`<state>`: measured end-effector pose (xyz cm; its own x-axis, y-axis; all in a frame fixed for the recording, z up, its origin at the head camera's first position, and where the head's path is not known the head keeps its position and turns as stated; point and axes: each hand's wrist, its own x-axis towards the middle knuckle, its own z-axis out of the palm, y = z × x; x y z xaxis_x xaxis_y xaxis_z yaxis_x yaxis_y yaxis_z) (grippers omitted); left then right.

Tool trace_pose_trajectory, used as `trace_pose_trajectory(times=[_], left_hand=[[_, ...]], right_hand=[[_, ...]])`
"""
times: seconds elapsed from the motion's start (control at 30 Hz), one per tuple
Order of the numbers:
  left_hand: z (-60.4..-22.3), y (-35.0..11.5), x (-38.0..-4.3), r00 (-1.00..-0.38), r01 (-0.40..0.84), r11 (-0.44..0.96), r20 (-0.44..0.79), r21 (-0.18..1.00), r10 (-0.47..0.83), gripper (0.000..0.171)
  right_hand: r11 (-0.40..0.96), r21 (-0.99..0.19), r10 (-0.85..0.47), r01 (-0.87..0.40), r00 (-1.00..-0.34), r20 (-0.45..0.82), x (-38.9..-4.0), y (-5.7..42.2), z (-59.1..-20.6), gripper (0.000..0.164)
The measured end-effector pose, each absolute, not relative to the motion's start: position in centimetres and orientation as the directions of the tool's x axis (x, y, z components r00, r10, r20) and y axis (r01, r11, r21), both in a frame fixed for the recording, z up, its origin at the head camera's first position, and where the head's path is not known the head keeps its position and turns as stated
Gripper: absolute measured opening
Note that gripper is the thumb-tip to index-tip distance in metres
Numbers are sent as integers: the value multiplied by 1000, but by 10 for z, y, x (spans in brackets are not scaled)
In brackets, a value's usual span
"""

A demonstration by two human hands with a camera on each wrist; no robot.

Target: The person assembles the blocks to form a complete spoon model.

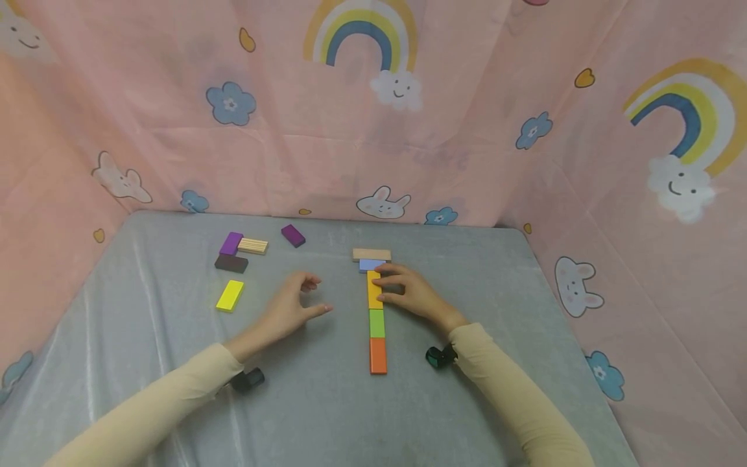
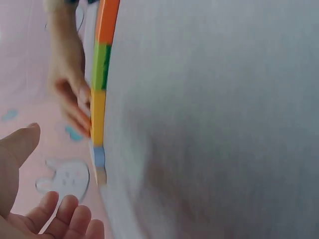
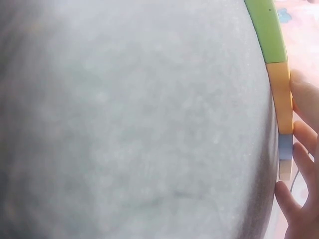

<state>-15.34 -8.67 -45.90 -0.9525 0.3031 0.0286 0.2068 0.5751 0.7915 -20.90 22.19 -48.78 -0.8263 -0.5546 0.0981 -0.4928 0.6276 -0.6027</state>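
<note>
A line of wooden blocks lies on the grey cloth: an orange block (image 1: 378, 357) nearest, then a green block (image 1: 377, 323), then a yellow-orange block (image 1: 374, 285). Beyond them, a blue block (image 1: 371, 265) and a tan block (image 1: 371, 254) lie crosswise, making a T shape. My right hand (image 1: 413, 293) reaches in from the right, its fingertips touching the yellow-orange block and reaching the blue one. My left hand (image 1: 294, 303) is held above the cloth to the left of the line, thumb and fingers apart, with nothing between them.
To the left lie a yellow block (image 1: 230, 296), a dark block (image 1: 231, 263), a purple block (image 1: 231, 243) and a ridged light-wood piece (image 1: 253, 246). Another purple block (image 1: 293, 235) lies farther back. A pink patterned curtain (image 1: 280, 162) borders the table (image 1: 315, 402).
</note>
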Motion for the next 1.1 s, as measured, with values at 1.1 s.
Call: trace_pose_trajectory(times=[1.1], left_hand=[[-457,-175,-236,-994,22,709,94,705,-63,63]], right_hand=[[621,-622,-542,-477,-834,99,-209,223,-491,39]])
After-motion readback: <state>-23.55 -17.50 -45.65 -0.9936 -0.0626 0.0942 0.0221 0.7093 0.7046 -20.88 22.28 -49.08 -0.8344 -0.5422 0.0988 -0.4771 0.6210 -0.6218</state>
